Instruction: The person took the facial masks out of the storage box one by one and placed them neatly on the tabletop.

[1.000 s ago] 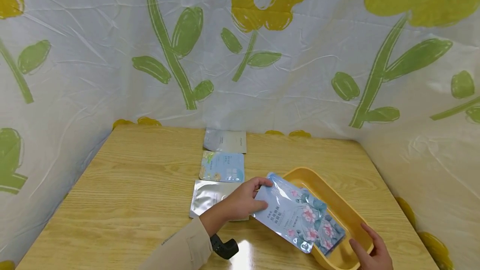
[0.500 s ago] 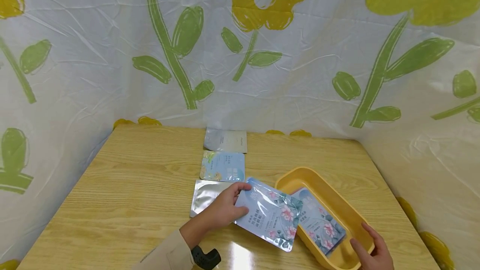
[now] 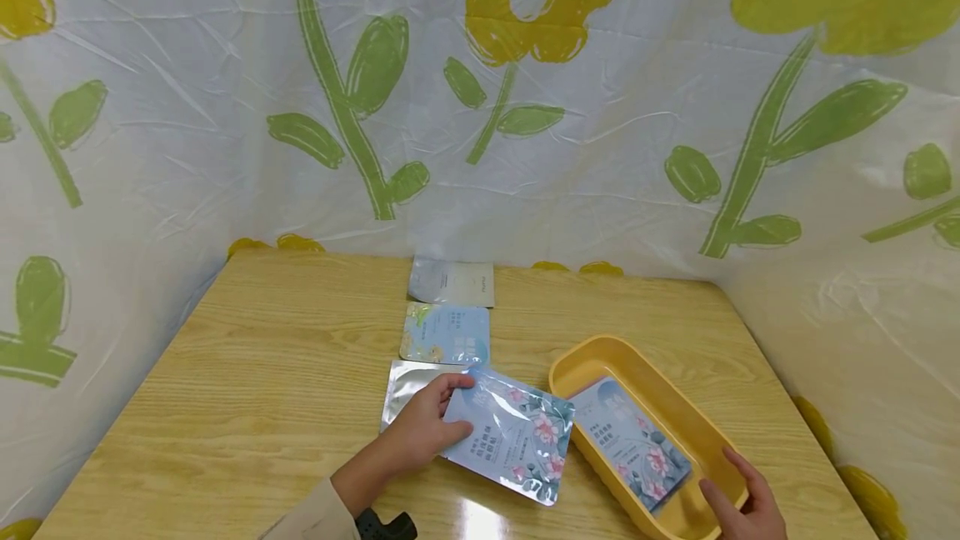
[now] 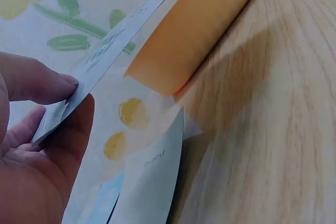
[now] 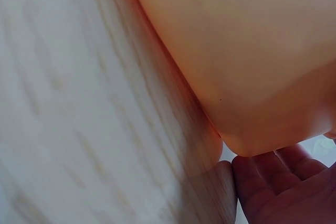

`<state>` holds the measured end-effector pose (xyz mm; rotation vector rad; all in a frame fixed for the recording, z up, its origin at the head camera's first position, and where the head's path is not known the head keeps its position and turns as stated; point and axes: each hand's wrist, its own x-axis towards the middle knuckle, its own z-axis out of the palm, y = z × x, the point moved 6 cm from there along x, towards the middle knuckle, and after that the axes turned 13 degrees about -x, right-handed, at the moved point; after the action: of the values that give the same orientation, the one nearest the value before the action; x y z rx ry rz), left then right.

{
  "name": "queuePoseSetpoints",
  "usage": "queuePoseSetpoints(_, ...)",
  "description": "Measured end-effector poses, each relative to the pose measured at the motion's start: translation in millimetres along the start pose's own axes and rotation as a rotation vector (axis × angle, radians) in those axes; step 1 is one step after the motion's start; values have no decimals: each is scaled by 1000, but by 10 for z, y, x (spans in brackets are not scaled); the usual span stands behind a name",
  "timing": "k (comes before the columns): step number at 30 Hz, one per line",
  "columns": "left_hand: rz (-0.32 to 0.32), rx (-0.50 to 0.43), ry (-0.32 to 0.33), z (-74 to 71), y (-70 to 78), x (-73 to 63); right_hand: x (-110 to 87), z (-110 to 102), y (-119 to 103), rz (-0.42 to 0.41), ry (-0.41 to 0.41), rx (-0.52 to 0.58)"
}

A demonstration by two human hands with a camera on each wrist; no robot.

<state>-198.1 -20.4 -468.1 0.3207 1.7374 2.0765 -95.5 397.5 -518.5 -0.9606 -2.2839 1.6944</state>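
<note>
My left hand (image 3: pixel 422 430) pinches the left edge of a pale blue face mask sachet (image 3: pixel 510 440) printed with pink flowers, thumb on top and fingers beneath. In the left wrist view the sachet (image 4: pixel 113 43) is seen nearly edge-on, raised above the table. A matching flowered sachet (image 3: pixel 637 444) lies inside the yellow plastic basket (image 3: pixel 682 423). My right hand (image 3: pixel 750 507) holds the basket's near right end, thumb over the inside and fingers outside. The right wrist view has those fingers (image 5: pixel 278 174) against the basket's outer wall (image 5: pixel 262 66).
Left of the basket, a column of sachets lies on the wooden table (image 3: pixel 247 357): a silver one (image 3: pixel 405 386) partly covered by the held sachet, a light blue one (image 3: pixel 446 333), and a grey-white one (image 3: pixel 450 283) at the back. A flower-printed curtain (image 3: pixel 585 190) borders the table.
My left hand has drawn the held sachet leftward, away from over the basket, uncovering the sachet inside and covering part of the silver one. The right hand and basket have hardly moved.
</note>
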Motion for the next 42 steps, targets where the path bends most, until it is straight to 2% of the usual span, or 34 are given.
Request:
queuePoseSetpoints(6,6,16,33,-83,-46,-85,-8,-2,-18,-40,11,8)
queuePoseSetpoints(16,0,91,115,-263,-165,-301,-54,12,-74,-27,22,45)
queuePoseSetpoints(25,-11,84,185,-413,-279,-414,-75,26,-85,-31,19,48)
queuePoseSetpoints(37,-24,93,262,-492,-380,-575,-38,9,-32,-8,26,22)
queuePoseSetpoints(42,-25,185,314,-507,-408,-662,-26,3,-15,-13,8,34)
